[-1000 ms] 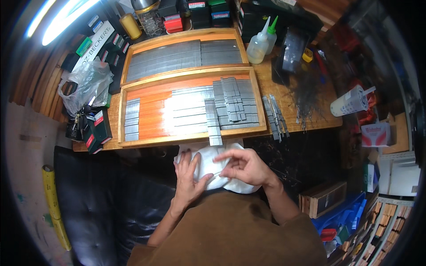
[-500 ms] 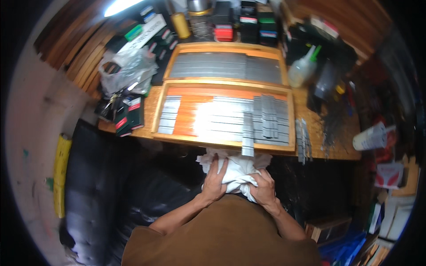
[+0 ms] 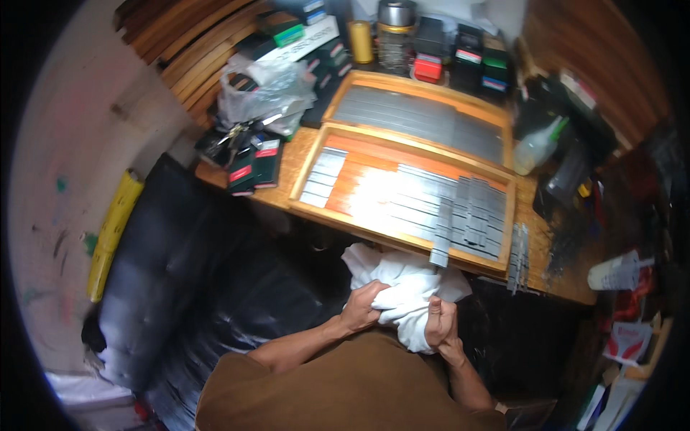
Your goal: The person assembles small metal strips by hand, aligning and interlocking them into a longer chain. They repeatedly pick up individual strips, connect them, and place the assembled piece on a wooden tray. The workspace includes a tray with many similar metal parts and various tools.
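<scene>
Your left hand [image 3: 363,307] and right hand [image 3: 440,323] both clench a bunched white cloth [image 3: 406,287], just below the orange wooden tray [image 3: 345,179] of grey metal strips [image 3: 471,215] on the table [image 3: 284,183].

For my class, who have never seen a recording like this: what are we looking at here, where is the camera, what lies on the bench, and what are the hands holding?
The camera sits on a person's head and looks down through a fisheye lens, so straight edges bend. No machine is involved: the left hand and right hand are bare, and both grip a bunched white cloth. Ahead is a wooden bench carrying two wooden trays, the nearer one lined with flat grey metal strips. A squeeze bottle and a plastic bag stand nearby.
</scene>
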Available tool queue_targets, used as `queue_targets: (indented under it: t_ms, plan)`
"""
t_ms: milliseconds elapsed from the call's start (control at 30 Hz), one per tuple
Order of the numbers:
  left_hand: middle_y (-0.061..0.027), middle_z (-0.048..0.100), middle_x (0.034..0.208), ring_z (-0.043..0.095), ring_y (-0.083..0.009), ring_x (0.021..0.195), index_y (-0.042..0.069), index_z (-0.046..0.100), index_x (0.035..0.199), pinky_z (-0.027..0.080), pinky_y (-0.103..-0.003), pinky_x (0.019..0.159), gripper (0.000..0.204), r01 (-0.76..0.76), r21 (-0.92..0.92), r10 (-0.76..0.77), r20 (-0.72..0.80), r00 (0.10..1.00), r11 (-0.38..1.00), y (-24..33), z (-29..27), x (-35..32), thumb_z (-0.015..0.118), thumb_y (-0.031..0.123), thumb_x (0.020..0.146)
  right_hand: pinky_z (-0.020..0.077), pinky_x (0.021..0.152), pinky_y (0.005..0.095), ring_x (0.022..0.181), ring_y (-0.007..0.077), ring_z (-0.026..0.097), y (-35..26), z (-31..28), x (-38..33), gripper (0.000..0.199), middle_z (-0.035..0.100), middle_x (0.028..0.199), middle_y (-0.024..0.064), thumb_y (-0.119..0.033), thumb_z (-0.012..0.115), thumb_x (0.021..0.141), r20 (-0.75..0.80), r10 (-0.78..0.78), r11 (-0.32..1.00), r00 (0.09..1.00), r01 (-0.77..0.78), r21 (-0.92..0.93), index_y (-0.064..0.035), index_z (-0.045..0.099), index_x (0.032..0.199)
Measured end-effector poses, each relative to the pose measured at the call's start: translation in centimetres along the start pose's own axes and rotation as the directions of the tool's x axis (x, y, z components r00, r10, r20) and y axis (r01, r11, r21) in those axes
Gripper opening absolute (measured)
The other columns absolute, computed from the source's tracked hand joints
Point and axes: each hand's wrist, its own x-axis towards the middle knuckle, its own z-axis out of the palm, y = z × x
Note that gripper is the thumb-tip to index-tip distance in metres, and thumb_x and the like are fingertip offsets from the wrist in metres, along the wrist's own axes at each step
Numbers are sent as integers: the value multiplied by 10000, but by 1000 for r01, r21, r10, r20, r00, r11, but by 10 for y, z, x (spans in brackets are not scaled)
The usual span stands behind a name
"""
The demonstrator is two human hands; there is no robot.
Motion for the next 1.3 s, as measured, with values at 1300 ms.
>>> queue_targets:
  t_ms: [1300]
  plan:
    - [-54,715,896,639,-132,812,-59,701,985,526,-303,756,200,288,-338,-296,31,955,896,-21,23,18,628,122,939,482,728,269,825,76,558,34,-26,-44,176,605,923,14,-192,550,1102,-289,214,939,933,-115,324,-26,609,1108]
